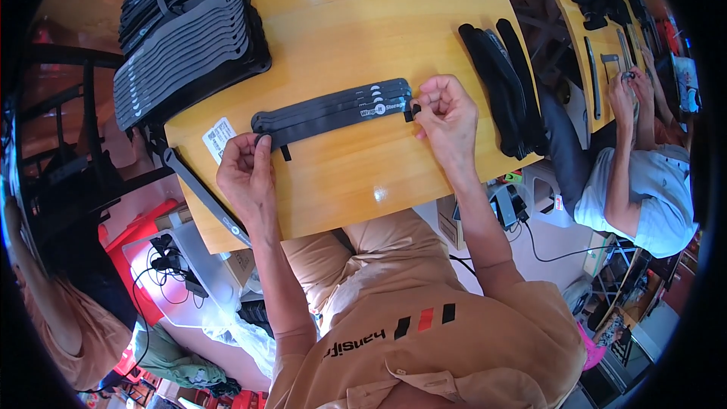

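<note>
Dark grey straps (329, 117) lie layered in a slim stack, slanting slightly up to the right, between a person's two bare hands. The left hand (248, 174) pinches the stack's left end between thumb and fingers, the fingers curled in close. The right hand (452, 117) is at the opposite end, thumb and fingertips closed on a small black tab there. A short black tab also sticks out below the stack, just beside the left hand.

The stack is over a glossy yellow-brown wooden table (341, 197), near the edge closest to the person. A white printed label (219, 138) lies just beyond the left hand. A single dark strap (204, 195) runs along the table's left edge. At the upper left rises a tall pile of grey straps (185, 57); at the right, long black bundles (496, 91) lie side by side.

Beyond, on the right, a co-worker in a pale blue shirt (644, 201) works at another wooden table (603, 72). At the lower left, a translucent bin (216, 307) stands near black cables, and an orange-brown sleeve (83, 329) shows at the rim.
</note>
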`<state>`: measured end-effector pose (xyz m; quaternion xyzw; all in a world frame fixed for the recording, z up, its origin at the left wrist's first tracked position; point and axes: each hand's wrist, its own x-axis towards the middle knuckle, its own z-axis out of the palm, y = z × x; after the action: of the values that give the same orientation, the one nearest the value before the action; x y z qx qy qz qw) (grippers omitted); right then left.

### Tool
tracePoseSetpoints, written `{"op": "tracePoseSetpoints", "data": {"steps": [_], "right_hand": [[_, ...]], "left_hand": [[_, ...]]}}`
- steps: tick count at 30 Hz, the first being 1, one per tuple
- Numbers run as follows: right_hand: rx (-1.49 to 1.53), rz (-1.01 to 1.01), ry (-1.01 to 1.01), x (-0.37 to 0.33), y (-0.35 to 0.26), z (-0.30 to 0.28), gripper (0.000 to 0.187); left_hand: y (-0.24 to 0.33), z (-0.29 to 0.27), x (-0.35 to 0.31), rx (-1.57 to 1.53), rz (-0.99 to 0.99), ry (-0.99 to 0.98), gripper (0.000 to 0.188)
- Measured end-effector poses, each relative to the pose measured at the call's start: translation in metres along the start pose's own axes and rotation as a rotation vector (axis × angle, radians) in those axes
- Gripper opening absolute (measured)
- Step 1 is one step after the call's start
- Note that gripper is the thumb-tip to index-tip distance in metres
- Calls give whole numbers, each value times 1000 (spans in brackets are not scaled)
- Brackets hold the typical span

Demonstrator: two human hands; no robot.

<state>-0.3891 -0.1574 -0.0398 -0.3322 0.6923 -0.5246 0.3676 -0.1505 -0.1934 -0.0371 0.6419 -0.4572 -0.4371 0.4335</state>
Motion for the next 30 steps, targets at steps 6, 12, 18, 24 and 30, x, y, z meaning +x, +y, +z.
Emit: {"op": "tracePoseSetpoints", "data": {"steps": [6,12,18,24,30], "right_hand": [[-3,-16,6,1,2,0,20],[-16,-9,7,1,2,0,20],[-16,-12,13,1,3,0,20],[-12,-9,14,0,2,1,18],[-47,-21,25,0,3,0,17]], "left_hand": [[0,1,0,0,2,9,9],[-1,1,0,14,-1,9,8],[0,1,1,5,6,0,8],[-1,2,1,52,25,7,8],[1,3,0,41,-1,18,8]]}}
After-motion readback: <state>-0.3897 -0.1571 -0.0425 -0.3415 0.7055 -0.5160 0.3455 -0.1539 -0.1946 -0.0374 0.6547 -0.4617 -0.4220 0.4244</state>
